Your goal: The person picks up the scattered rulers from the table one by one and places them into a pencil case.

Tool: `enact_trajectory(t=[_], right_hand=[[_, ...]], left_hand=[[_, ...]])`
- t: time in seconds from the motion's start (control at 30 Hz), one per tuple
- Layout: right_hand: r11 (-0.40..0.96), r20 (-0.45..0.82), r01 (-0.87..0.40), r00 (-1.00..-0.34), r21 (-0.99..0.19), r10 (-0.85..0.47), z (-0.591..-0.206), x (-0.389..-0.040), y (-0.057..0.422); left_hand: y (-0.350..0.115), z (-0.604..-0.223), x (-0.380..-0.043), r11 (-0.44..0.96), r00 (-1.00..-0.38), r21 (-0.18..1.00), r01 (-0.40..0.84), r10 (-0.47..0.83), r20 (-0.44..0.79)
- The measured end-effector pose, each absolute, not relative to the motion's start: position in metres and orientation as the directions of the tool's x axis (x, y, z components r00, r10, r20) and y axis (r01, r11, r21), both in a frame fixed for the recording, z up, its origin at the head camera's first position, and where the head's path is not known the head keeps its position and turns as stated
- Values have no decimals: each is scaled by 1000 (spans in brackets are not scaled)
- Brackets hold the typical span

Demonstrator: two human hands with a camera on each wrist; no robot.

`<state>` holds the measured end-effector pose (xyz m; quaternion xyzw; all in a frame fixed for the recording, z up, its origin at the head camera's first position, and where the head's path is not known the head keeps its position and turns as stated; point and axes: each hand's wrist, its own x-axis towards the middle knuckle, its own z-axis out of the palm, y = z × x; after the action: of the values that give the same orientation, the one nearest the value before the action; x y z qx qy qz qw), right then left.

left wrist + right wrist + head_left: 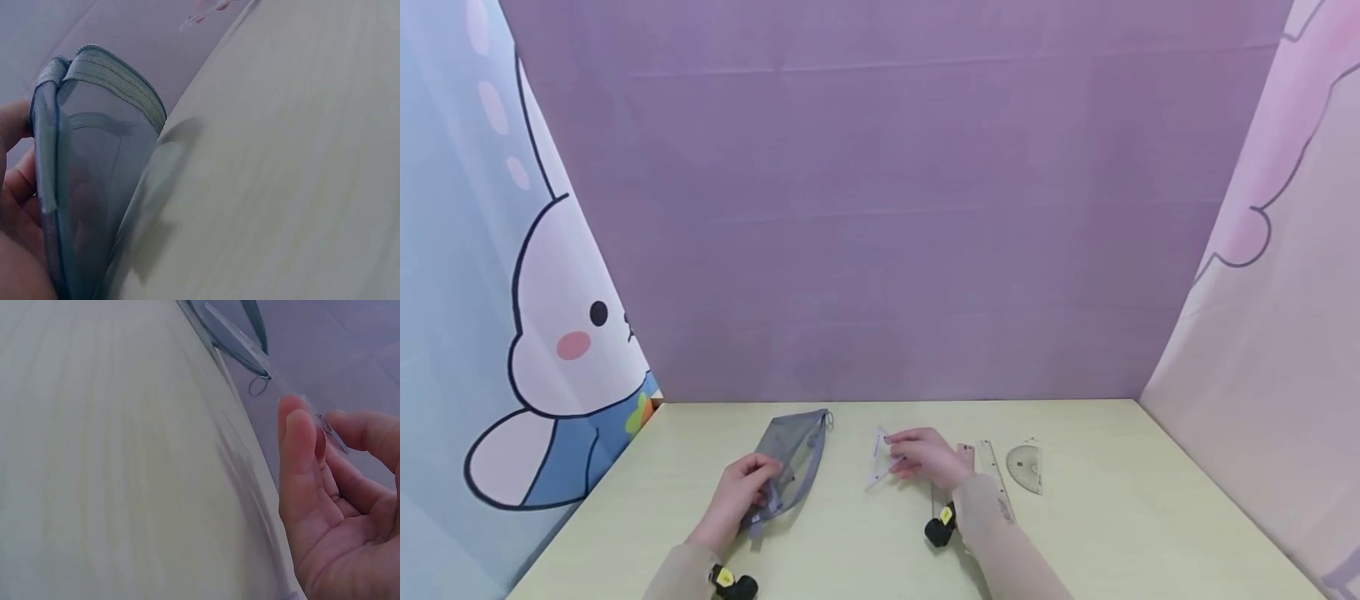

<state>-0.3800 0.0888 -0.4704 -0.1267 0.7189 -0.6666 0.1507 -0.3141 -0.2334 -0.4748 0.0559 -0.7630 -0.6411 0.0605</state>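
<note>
My left hand (743,490) grips a grey mesh zip pouch (792,440) by its near left side, tilted up off the table. In the left wrist view the pouch's zip edges (112,75) stand apart at the top. A clear plastic set square (877,468) is pinched between the thumb and fingers of my right hand (927,457), raised above the table to the right of the pouch. From the right wrist view, the set square (281,378) appears edge-on, with the pouch's metal zip ring (257,386) beyond it.
A clear straight ruler (996,477) lies partly under my right forearm, and a clear protractor (1026,468) lies to its right. Another flat piece, mostly hidden by the right hand, shows a pinkish end (966,452). A purple backdrop (895,250) rises behind the pale table (1150,517).
</note>
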Motion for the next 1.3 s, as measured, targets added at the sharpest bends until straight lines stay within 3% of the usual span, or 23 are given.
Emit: enact_trajectory(t=[0.53,1.3], right_hand=[[72,-88,62,-876,-996,-475,-454,-399,61],[127,-120,70,-887,-989,-446,-448,-408,13]], left_hand=[[-229,-477,-316,159,-987,987,9,-155,34],[-230,-476,-313,155,-989,987,39,-134,60]])
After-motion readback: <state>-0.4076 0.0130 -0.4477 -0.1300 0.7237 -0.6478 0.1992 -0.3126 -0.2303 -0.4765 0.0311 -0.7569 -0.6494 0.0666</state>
